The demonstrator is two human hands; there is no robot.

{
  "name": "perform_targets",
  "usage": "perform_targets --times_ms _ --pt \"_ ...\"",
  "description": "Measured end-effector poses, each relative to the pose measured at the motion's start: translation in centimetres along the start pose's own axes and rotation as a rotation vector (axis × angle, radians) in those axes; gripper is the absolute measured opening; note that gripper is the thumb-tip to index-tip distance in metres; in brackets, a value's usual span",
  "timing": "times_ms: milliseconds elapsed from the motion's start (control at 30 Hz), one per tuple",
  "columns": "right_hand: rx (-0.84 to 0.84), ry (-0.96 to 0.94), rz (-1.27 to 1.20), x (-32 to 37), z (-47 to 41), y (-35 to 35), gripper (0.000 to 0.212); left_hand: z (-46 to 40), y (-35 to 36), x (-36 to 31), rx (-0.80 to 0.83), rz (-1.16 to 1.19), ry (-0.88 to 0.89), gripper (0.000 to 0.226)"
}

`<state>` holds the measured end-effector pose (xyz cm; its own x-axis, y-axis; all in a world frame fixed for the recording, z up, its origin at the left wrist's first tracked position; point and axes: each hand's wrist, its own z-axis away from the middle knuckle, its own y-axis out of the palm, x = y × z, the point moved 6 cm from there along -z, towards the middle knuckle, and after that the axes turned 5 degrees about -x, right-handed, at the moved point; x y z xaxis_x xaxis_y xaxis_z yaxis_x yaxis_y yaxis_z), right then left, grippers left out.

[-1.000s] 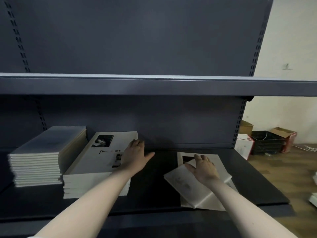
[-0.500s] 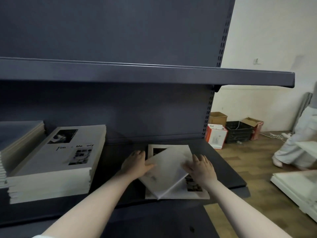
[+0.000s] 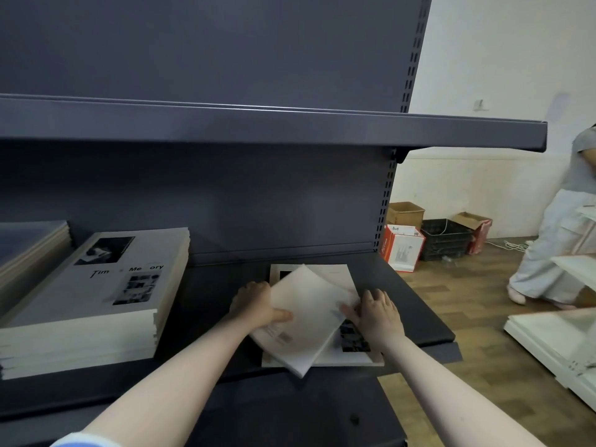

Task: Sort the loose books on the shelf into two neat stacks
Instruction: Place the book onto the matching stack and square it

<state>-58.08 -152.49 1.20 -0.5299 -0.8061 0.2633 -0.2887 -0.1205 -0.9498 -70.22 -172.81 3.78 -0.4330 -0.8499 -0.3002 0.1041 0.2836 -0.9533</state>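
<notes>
two stacks [image 3: 93, 304], three loose books [image 3: 306, 321]

Off to my right I see a wood floor [image 3: 451, 317] and a pale wall [image 3: 500, 59]. Against the wall sits a brown carton [image 3: 405, 213], with a red-and-white box [image 3: 401, 248] in front of it and a black crate [image 3: 446, 238] just beside that. Another open carton [image 3: 474, 221] stands past the crate. A white cable [image 3: 512, 245] trails on the floor. A person [image 3: 561, 227] in a grey top and pale trousers stands at the right edge, near white panels [image 3: 554, 343] lying low.
</notes>
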Motion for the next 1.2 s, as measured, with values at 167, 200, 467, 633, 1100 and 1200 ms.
perform_targets --times_ms 167,200,467,633,1100,1200 --pt "-0.026 -0.035 0.035 0.9 -0.3 -0.3 0.075 0.7 -0.5 0.4 -0.035 0.217 -0.011 0.042" --pt "-0.029 -0.047 0.043 1.2 -0.3 -0.4 0.075 1.0 -0.8 0.5 -0.048 0.254 -0.017 0.038" --pt "-0.006 -0.078 -0.065 3.7 -0.2 -1.0 0.079 2.7 -4.0 1.1 -0.194 0.511 -0.077 0.026" --pt "-0.016 -0.151 -0.187 7.1 0.4 -2.5 0.074 3.8 -6.4 2.8 -0.296 0.677 -0.167 0.025" --pt "0.104 -0.272 -0.712 20.8 6.0 -5.8 0.051 8.9 -13.6 11.7 -0.413 0.934 -0.303 0.03" --pt "0.108 -0.297 -0.779 24.2 7.8 -5.7 0.053 10.0 -14.6 14.8 -0.432 1.008 -0.292 0.029"
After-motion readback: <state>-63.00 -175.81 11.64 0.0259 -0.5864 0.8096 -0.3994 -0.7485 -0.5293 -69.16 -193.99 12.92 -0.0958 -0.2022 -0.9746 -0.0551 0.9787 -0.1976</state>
